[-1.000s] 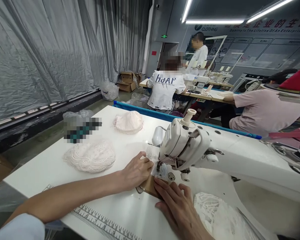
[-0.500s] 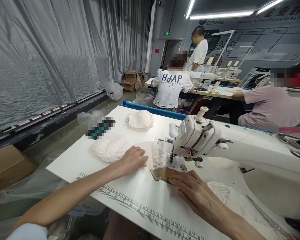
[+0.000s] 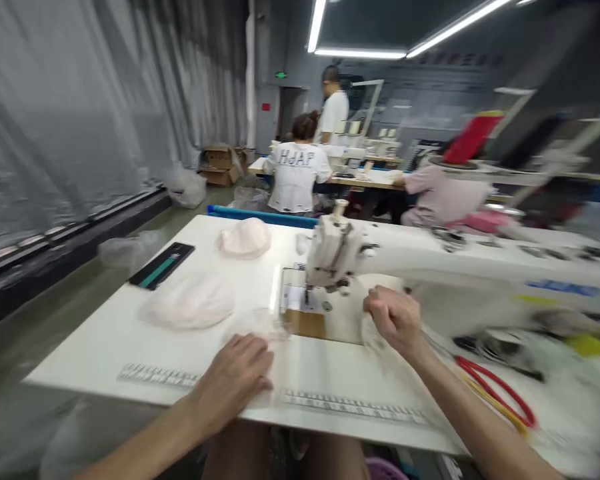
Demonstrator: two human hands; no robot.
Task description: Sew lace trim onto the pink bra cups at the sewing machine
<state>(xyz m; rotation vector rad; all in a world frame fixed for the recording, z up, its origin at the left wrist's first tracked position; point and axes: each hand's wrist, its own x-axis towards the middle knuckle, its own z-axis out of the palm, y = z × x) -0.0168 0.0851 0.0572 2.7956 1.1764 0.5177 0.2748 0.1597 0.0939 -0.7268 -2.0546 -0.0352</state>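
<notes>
My left hand (image 3: 237, 370) rests near the table's front edge, its fingers bent over a blurred, pale lace piece (image 3: 260, 325). To the right of the needle, my right hand (image 3: 395, 317) is closed, thumb against fingers, at pale lace fabric (image 3: 375, 337) that hangs below its fingertips; motion blur hides the grip's detail. Between the hands stands the white sewing machine (image 3: 330, 257), with bare needle plate and a brown patch (image 3: 305, 324) in front of its presser foot. A pale lace pile (image 3: 190, 303) and a smaller pinkish pile (image 3: 245, 238) lie on the left.
A dark phone-like object (image 3: 161, 265) lies at the table's left edge. A printed ruler (image 3: 350, 403) runs along the front. Red and yellow loops (image 3: 500, 393) lie at right. Other people work beyond the blue bar (image 3: 265, 217).
The lace piece has left the presser foot and lies by my left hand, which is nearer the front edge. My right hand has moved off the brown patch to the fabric at right. The view has swung right.
</notes>
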